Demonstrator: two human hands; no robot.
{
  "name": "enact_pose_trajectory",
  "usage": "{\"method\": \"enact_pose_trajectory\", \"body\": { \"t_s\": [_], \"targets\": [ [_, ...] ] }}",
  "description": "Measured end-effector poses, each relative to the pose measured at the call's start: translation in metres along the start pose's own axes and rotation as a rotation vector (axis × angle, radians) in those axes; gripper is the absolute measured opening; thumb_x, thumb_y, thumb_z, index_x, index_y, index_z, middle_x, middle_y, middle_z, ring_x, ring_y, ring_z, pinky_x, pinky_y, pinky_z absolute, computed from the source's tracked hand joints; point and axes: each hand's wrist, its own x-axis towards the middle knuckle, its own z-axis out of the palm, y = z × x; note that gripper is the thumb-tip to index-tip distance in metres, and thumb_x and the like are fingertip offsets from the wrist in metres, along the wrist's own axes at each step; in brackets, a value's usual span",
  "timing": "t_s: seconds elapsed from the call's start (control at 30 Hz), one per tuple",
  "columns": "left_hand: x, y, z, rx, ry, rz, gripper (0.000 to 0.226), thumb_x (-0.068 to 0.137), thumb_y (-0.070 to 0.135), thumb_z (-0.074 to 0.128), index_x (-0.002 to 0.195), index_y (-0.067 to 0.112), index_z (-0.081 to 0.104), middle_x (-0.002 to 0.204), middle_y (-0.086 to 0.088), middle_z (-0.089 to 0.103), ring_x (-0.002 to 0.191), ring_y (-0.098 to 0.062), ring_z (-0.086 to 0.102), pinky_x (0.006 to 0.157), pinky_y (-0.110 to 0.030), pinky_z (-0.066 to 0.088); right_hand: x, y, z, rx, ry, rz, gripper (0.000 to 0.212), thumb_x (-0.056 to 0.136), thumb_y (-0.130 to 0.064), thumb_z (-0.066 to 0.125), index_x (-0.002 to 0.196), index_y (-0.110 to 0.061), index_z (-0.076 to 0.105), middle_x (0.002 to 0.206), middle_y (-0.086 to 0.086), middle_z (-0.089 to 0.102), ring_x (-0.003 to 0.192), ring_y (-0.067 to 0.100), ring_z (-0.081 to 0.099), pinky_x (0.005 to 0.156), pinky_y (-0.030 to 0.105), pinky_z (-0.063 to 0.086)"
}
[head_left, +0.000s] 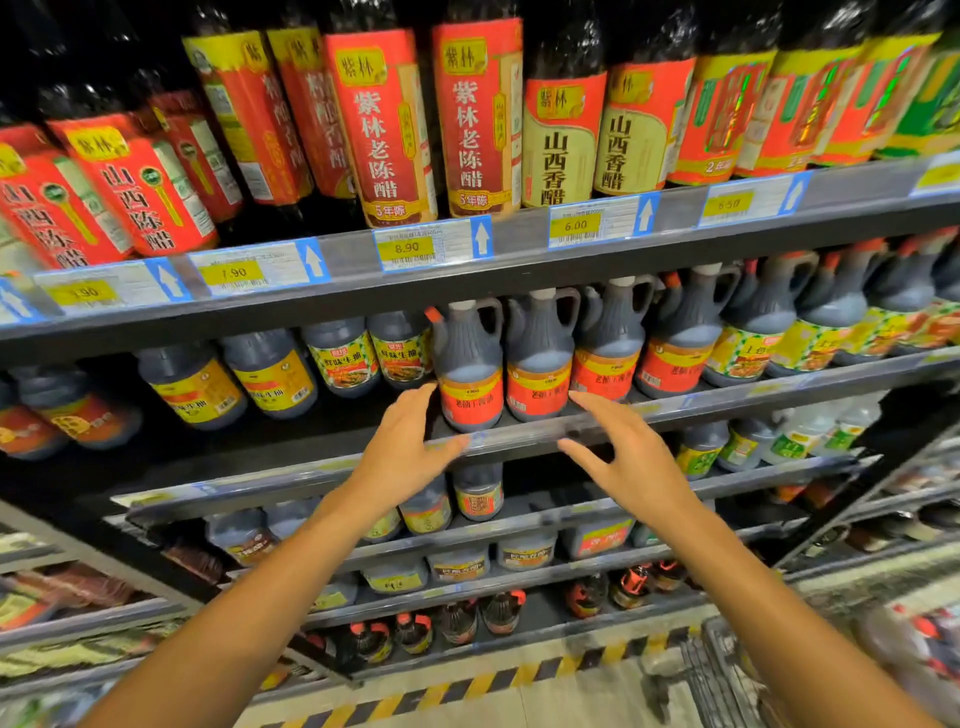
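Forearms enter from the bottom edge of view and converge on the middle shelf (727, 401).

Fingers: the left fingers (418, 401) are straight and lie close together, with the thumb splayed towards the right. The right fingers (589, 406) are lightly bent and spread, thumb held apart below them. Neither set pinches or wraps anything.

Hands: the left hand (402, 452) stands just beside the left flank of the first red-labelled jug (470, 397); whether the fingertips touch it cannot be told. The right hand (623, 457) hovers in front of the shelf's front edge, to the right of the second red-labelled jug (538, 387).

Finding: the palms face one another with the two jugs between them. This placement reads as a two-handed approach, suited to a heavy, full container that one hand would carry poorly.

Position of goods: both jugs stand upright at the front edge of the shelf, touching side by side, labels outward and handles to the rear right. The facing suits display and easy reach.

Surroundings: yellow-labelled jugs (192, 387) sit further left on the same shelf. Tall vinegar bottles (384, 130) line the shelf above, over price tags (408, 248) on its front edge. A wire cart (719, 670) stands at the lower right.
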Motion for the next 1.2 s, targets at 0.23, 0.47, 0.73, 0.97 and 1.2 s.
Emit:
{"method": "enact_pose_trajectory", "body": {
  "t_s": [0.23,0.47,0.73,0.97,1.2],
  "targets": [
    [-0.053,-0.018,0.018,0.268,-0.140,0.546,0.076,0.096,0.061,0.049,0.158,0.023,0.027,0.165,0.005,0.022,0.155,-0.018,0.008,0.125,-0.043,0.018,-0.096,0.000,-0.007,-0.059,-0.279,0.110,0.067,0.097,-0.055,0.057,0.155,-0.044,0.026,0.163,-0.017,0.026,0.144,0.008,0.036,0.115,0.030,0.038],
    [-0.079,0.022,0.105,0.370,-0.550,0.648,0.104,0.075,0.096,0.003,0.157,0.035,0.026,0.167,0.009,0.009,0.156,-0.023,-0.006,0.125,-0.053,0.009,-0.225,0.019,-0.025,-0.123,-0.219,0.292,0.065,0.097,-0.063,0.051,0.154,-0.035,0.036,0.158,-0.017,0.033,0.144,-0.005,0.024,0.116,0.009,0.017],
    [-0.128,0.145,0.202,0.545,-0.739,0.703,0.103,0.070,0.096,-0.001,0.158,0.043,0.002,0.160,0.016,-0.023,0.152,-0.020,-0.020,0.125,-0.047,-0.007,-0.387,0.072,-0.100,-0.076,-0.151,0.580,0.060,0.099,-0.061,0.050,0.152,-0.035,0.040,0.157,-0.015,0.038,0.143,0.007,0.035,0.116,0.016,0.021],
    [-0.186,0.246,0.305,0.655,-0.874,0.783,0.126,0.055,0.098,-0.018,0.160,0.035,0.007,0.168,0.010,-0.001,0.156,-0.022,-0.007,0.125,-0.045,-0.005,-0.507,0.111,-0.169,-0.056,-0.085,0.794,0.072,0.092,-0.067,0.049,0.149,-0.024,0.045,0.150,-0.006,0.049,0.137,0.016,0.045,0.105,0.017,0.031],
    [-0.193,0.285,0.355,0.692,-0.966,0.768,0.135,0.047,0.101,-0.018,0.161,0.033,0.009,0.169,0.007,0.001,0.156,-0.021,-0.006,0.125,-0.042,-0.005,-0.537,0.149,-0.176,-0.036,-0.110,0.863,0.086,0.086,-0.077,0.036,0.150,-0.020,0.045,0.152,0.001,0.050,0.137,0.020,0.046,0.111,0.029,0.034]
  ]
}}
